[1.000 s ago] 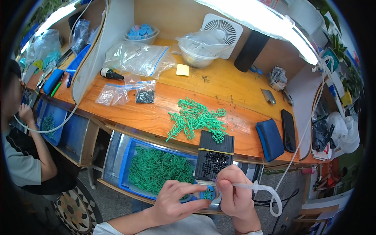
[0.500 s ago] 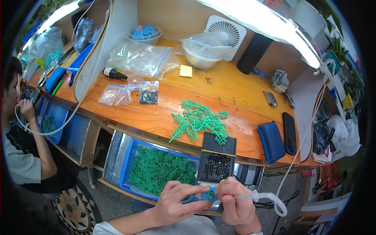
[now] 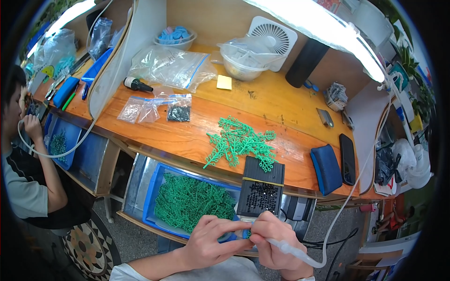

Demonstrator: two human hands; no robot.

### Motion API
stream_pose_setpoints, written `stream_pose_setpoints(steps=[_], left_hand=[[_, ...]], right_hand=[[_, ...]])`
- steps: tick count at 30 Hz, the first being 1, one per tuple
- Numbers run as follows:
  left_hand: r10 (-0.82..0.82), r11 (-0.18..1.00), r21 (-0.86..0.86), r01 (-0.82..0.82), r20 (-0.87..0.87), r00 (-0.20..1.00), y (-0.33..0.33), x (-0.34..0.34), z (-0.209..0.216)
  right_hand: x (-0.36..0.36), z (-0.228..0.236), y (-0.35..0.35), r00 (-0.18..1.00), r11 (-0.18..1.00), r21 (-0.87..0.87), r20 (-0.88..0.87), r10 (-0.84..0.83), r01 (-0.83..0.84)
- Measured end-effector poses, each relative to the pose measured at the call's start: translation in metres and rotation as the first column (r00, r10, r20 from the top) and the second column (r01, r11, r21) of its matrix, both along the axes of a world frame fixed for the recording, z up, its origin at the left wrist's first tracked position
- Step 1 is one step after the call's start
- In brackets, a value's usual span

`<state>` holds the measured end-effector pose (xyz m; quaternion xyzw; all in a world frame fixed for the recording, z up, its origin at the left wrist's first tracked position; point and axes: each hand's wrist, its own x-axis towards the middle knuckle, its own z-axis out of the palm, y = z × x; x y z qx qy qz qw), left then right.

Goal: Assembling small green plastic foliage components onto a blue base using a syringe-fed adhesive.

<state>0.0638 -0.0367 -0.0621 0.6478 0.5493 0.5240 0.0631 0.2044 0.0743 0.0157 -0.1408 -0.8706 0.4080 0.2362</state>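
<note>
Across mid-frame an orange wooden workbench [image 3: 197, 131] under a bright lamp, green plastic sprigs [image 3: 241, 143] heaped centre, bottom centre left hand [image 3: 211, 241] fingers pinched shut on a small blue-green part [image 3: 247, 232], right hand [image 3: 276, 239] gripping a translucent tube [image 3: 300, 253] touching it.

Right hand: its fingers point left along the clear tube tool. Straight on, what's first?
Likely the small green part at the right hand fingertips, pinched by the left hand; depth unclear.

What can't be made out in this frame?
- Small green part, head view: mostly hidden between the left hand and right hand.
- Pen tool tip: covered by right fingers.
- Black bits in the black tray: too small.
</note>
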Motion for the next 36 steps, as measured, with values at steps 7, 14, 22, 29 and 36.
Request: stream_pose_setpoints(steps=[7,14,22,29,36], left_hand=[[0.016,1.000,0.005,-0.015,-0.006,1.000,0.000,0.001,0.000],[-0.011,1.000,-0.022,0.011,0.027,1.000,-0.002,0.000,0.002],[-0.008,1.000,0.011,0.008,-0.015,1.000,-0.001,-0.001,-0.003],[-0.027,1.000,-0.001,0.027,-0.007,1.000,0.000,-0.001,-0.004],[-0.024,0.999,-0.025,0.025,0.036,0.999,0.000,0.000,0.001]], right_hand=[[-0.001,-0.003,0.011,0.997,0.999,-0.003,-0.065,0.049,-0.049],[-0.008,-0.010,0.013,0.987,0.987,0.081,-0.094,-0.129,0.137],[0.003,-0.016,0.009,0.984,0.994,0.036,-0.151,-0.099,0.105],[0.010,-0.023,-0.002,0.948,0.982,-0.169,-0.289,-0.132,0.085],[0.017,-0.024,-0.006,0.959,0.983,-0.171,-0.263,-0.105,0.060]])
